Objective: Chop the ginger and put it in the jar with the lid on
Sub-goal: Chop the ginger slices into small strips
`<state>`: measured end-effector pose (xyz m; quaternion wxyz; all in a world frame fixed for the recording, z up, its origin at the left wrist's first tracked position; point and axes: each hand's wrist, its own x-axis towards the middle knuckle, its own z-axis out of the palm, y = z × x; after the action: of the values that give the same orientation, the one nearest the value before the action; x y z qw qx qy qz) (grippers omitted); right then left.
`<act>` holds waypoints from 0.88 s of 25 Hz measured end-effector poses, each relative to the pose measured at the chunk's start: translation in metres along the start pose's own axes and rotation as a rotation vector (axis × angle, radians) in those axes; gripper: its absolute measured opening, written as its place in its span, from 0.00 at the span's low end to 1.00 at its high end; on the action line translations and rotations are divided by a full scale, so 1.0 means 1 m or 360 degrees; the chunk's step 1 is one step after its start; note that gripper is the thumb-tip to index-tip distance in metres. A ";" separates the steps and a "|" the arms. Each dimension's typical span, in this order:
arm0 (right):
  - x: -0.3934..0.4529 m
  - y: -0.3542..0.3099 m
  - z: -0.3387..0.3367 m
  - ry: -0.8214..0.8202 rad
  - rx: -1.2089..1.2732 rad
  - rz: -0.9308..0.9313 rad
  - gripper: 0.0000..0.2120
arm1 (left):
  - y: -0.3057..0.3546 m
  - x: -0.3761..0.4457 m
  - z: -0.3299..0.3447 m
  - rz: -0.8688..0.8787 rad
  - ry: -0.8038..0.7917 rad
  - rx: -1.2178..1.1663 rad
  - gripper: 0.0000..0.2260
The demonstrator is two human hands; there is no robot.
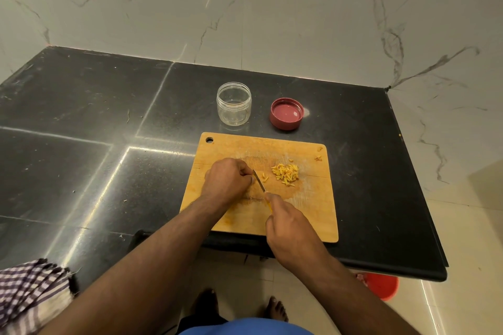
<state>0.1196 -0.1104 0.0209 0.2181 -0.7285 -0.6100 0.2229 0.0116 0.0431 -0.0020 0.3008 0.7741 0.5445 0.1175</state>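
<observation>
On the black stone counter [81, 106], against marble-veined walls, a wooden board [313, 209] holds chopped ginger [285, 174]; the right hand [288, 231] grips a knife [259, 180], the left hand's [227, 181] fingers curl at the blade, what they hold hidden.

I count one clear, round plastic jar [234, 103], one dark red round lid [286, 114], one rectangular wooden chopping board [304, 215], one thin-bladed knife [259, 181] with a yellow handle, one heap of chopped yellow ginger sticks [285, 174], one checked purple-and-white cloth [30, 294], one orange-red bucket [382, 285], and two hands: left hand [227, 181], right hand [290, 228]. I think two or three loose bits lie at the board's far corner.
</observation>
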 end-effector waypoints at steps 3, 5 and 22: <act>-0.014 0.005 0.003 -0.0026 0.0025 -0.0025 0.22 | 0.000 -0.001 0.000 -0.0002 0.0019 0.0021 0.06; -0.025 0.006 -0.001 -0.0050 0.0083 0.0033 0.22 | 0.000 -0.001 0.001 -0.0007 0.0021 0.0027 0.07; -0.001 -0.007 -0.005 0.0019 0.0111 0.0029 0.21 | -0.004 -0.002 0.003 -0.0006 0.0069 0.0136 0.08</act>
<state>0.1169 -0.1109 0.0286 0.2450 -0.7272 -0.5939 0.2418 0.0092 0.0410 -0.0061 0.2558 0.7825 0.5568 0.1105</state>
